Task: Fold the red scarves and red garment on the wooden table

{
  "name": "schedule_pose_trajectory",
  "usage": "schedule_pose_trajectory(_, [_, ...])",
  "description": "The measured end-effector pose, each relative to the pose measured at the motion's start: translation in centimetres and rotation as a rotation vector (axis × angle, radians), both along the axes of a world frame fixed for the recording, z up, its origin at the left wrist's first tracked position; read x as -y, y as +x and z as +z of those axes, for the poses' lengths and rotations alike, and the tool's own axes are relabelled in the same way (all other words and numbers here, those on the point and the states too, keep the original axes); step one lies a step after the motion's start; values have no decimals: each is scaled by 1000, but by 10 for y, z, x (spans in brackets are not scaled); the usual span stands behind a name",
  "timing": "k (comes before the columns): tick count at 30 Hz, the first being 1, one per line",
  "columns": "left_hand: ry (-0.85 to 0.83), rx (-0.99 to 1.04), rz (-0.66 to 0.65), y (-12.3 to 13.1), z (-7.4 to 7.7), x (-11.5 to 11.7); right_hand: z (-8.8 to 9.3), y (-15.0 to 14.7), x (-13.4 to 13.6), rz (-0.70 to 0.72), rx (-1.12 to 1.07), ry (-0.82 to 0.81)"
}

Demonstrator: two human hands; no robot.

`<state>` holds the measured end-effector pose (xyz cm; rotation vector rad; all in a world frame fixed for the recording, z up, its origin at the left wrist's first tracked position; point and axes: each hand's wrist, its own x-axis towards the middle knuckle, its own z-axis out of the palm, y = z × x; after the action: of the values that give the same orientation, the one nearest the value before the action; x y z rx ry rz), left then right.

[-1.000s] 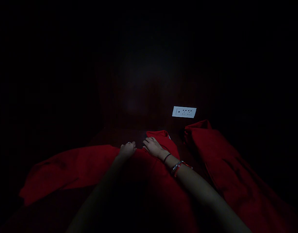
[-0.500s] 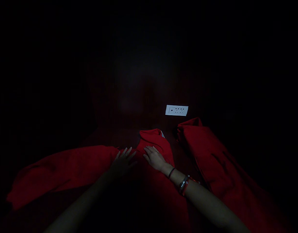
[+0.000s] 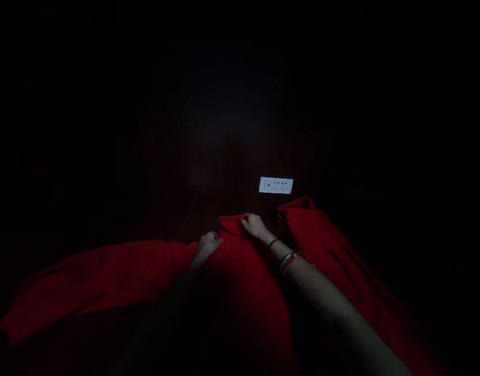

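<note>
The scene is very dark. A red cloth [image 3: 107, 277] lies spread across a dark surface in front of me. My left hand [image 3: 208, 244] rests on it near the middle, fingers curled as if gripping a fold. My right hand [image 3: 253, 226], with bangles at the wrist, is further away at the cloth's far folded edge, its fingers bent down onto the fabric. A second mass of red cloth [image 3: 322, 245] runs off to the right.
A white socket plate [image 3: 275, 185] sits on the dark wall just beyond my hands. Everything else around is in deep shadow and cannot be made out.
My left hand has gone from flat with spread fingers to curled on the cloth. My right hand has moved further away to the cloth's far edge.
</note>
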<state>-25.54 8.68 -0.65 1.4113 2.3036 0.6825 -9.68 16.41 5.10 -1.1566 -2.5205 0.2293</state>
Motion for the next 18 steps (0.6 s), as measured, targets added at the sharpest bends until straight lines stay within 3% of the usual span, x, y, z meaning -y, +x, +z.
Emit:
schedule_pose_trajectory(4, [33, 62, 25, -1, -13, -3, -9, -50, -12, 37, 77, -92])
schedule_pose_trajectory(8, [26, 110, -10, -8, -12, -3, -14, -80, -22, -31, 78, -127])
schedule_pose_trajectory(13, [-28, 70, -67, -14, -6, 0, -10, -78, -41, -111, -2, -129])
schedule_pose_trajectory(18, [-88, -33, -82, -14, -1, 2, -7, -66, -46, -24, -20, -124])
